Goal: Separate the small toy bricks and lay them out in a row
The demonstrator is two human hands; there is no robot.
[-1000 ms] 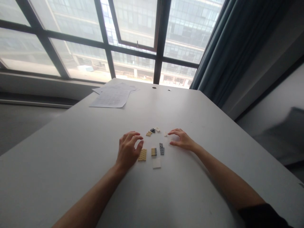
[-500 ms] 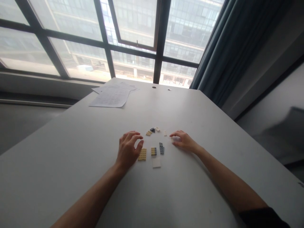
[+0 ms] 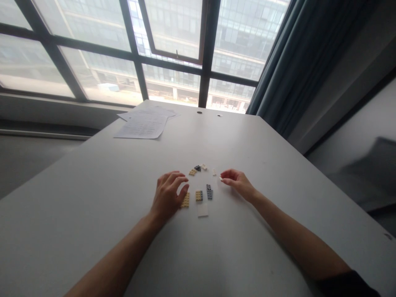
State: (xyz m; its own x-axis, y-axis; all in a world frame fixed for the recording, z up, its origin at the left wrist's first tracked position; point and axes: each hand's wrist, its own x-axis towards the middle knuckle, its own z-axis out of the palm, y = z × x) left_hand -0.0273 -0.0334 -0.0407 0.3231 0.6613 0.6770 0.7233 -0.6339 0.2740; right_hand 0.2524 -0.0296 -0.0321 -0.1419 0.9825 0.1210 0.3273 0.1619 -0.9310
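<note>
Several small building bricks lie on a white table (image 3: 93, 198). My left hand (image 3: 168, 196) rests on the table with curled, spread fingers, its thumb touching a tan plate (image 3: 186, 201). It holds nothing. My right hand (image 3: 236, 181) is closed in a pinch on a small white brick (image 3: 220, 178), just above the table. Between the hands lie a tan-and-grey brick (image 3: 199, 195), a grey strip (image 3: 209, 192) and a flat white plate (image 3: 203, 210). Farther off sit a small tan piece (image 3: 192, 172), a dark piece (image 3: 197, 168) and little white pieces (image 3: 204, 166).
Printed paper sheets (image 3: 142, 126) lie at the table's far left corner. Two small holes (image 3: 199, 112) mark the far edge. A large window (image 3: 173, 49) stands behind, with a dark curtain (image 3: 297, 62) to the right.
My right hand has closed its fingers on a small white brick and lifted it slightly toward the middle. My left hand has barely moved. The camera has tipped a little.
</note>
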